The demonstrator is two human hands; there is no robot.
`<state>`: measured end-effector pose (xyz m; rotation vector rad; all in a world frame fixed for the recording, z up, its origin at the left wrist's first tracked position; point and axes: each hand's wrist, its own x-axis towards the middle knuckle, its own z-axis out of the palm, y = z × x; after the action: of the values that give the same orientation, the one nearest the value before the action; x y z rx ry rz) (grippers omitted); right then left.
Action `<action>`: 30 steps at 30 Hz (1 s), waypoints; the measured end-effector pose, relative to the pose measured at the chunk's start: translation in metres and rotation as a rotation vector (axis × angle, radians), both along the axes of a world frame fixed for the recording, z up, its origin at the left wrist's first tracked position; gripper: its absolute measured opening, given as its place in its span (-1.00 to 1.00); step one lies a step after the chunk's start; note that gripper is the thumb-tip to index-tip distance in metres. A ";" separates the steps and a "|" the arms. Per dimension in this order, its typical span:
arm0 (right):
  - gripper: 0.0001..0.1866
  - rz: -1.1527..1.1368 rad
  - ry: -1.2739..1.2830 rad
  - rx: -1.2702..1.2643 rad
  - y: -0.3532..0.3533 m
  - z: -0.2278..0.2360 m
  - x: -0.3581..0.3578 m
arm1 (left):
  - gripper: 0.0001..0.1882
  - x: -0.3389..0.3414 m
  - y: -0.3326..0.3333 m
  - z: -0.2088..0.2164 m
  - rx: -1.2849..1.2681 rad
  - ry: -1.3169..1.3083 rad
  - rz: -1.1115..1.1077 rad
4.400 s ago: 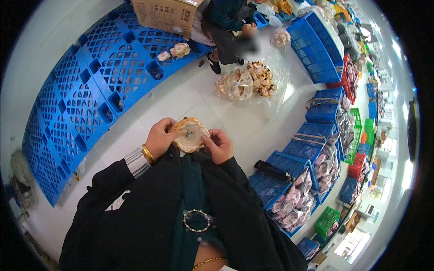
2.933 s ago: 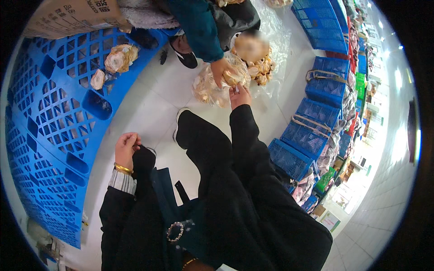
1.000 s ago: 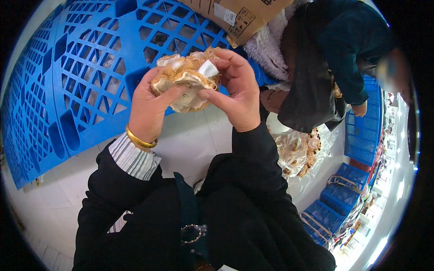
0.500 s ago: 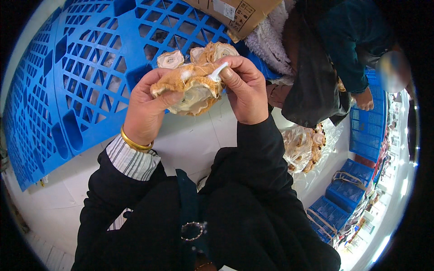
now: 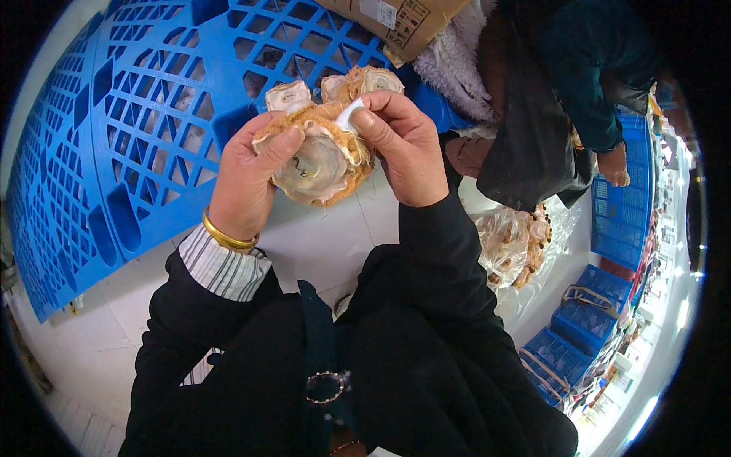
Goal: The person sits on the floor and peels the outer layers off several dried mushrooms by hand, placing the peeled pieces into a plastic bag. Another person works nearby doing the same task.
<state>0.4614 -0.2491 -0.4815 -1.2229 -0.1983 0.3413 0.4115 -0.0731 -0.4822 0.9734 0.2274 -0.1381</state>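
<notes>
Between my hands is a round tan fabric piece (image 5: 312,164) with a frayed edge and a translucent whitish disc on the side facing me. My left hand (image 5: 244,171) grips its left side, thumb pressed on the disc's rim. At the upper right edge, my right hand (image 5: 403,145) pinches a small white tab (image 5: 349,116) between thumb and fingers. Just beyond, a smaller round piece (image 5: 288,97) and a tan piece with a pale round face (image 5: 378,81) lie on the blue plastic pallet (image 5: 164,95).
A cardboard box (image 5: 400,27) stands at the top beside grey fleecy fabric (image 5: 453,65). On the right a co-worker's hand (image 5: 613,165) hangs near blue crates (image 5: 582,320). A clear plastic bag (image 5: 502,247) with tan pieces lies on the pale tiled floor (image 5: 99,346).
The round fabric piece has tilted so its disc faces me more fully. My right hand, still pinching the white tab, has shifted slightly left. The co-worker's head has moved out of sight.
</notes>
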 end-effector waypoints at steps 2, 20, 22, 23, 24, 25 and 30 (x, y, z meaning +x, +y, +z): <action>-0.79 0.003 0.028 0.012 -0.001 -0.001 0.000 | -0.66 0.000 -0.001 0.000 -0.019 -0.006 0.007; -0.74 0.148 0.125 0.009 -0.001 -0.002 0.002 | -0.68 0.000 0.004 -0.008 -0.181 0.012 0.122; -0.75 0.140 0.108 0.015 -0.001 -0.004 0.002 | -0.67 0.000 0.005 -0.009 -0.192 0.014 0.112; -0.75 0.135 0.099 0.018 -0.002 -0.004 0.002 | -0.68 0.000 0.005 -0.007 -0.169 0.011 0.097; -0.75 0.136 0.071 -0.018 -0.002 -0.004 0.002 | -0.68 0.001 0.005 -0.005 -0.145 0.010 0.082; -0.74 0.136 0.043 -0.053 -0.002 -0.004 0.002 | -0.69 0.001 0.005 -0.003 -0.121 0.008 0.068; -0.67 0.115 0.211 0.013 -0.004 -0.003 0.002 | -0.68 0.004 0.005 -0.004 -0.086 0.048 0.029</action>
<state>0.4636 -0.2532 -0.4847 -1.1557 -0.0887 0.5652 0.4153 -0.0682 -0.4860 0.8816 0.2769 -0.1439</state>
